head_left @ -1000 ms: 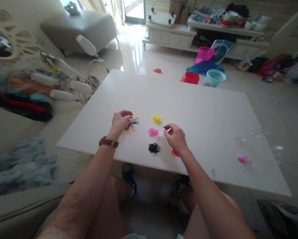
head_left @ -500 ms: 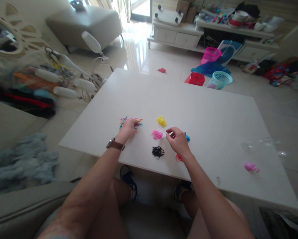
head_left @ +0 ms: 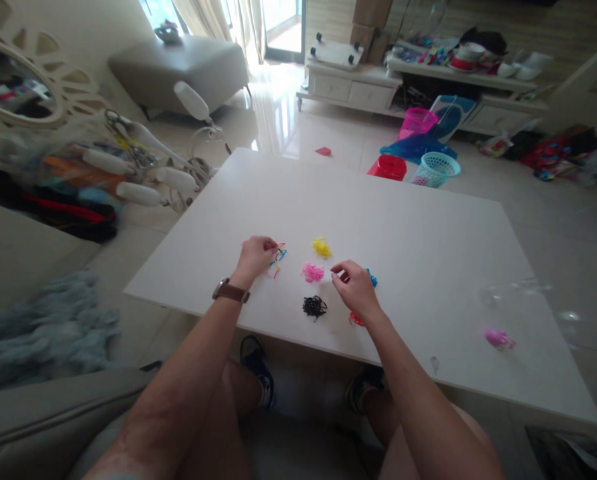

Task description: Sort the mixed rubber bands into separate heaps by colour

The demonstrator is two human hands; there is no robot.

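Over a loose mix of coloured rubber bands [head_left: 277, 265], my left hand [head_left: 257, 257] has thumb and fingertips pinched together, with a small dark band seeming to show at the tips. It covers much of that mix. My right hand [head_left: 354, 285] hovers with curled fingers, thumb and index slightly apart, nothing visible between them. Just left of its fingertips lies a pink pile [head_left: 312, 273]. A yellow pile [head_left: 322, 248] is behind that and a black pile [head_left: 314, 307] in front. Blue bands [head_left: 372, 277] and red bands [head_left: 356, 319] are partly hidden by my right hand and forearm.
The white table [head_left: 403, 227] carries a pink-purple bundle [head_left: 499, 339] and a small clear piece [head_left: 434, 364] on the right. Beyond its far edge stand a red bin [head_left: 388, 167] and a light-blue basket [head_left: 436, 169]. A white lamp [head_left: 141, 193] is near the left edge.
My left hand has lifted slightly off the mixed bands, its fingertips now pinched. My right hand has barely moved. The whole view has tilted up a little.
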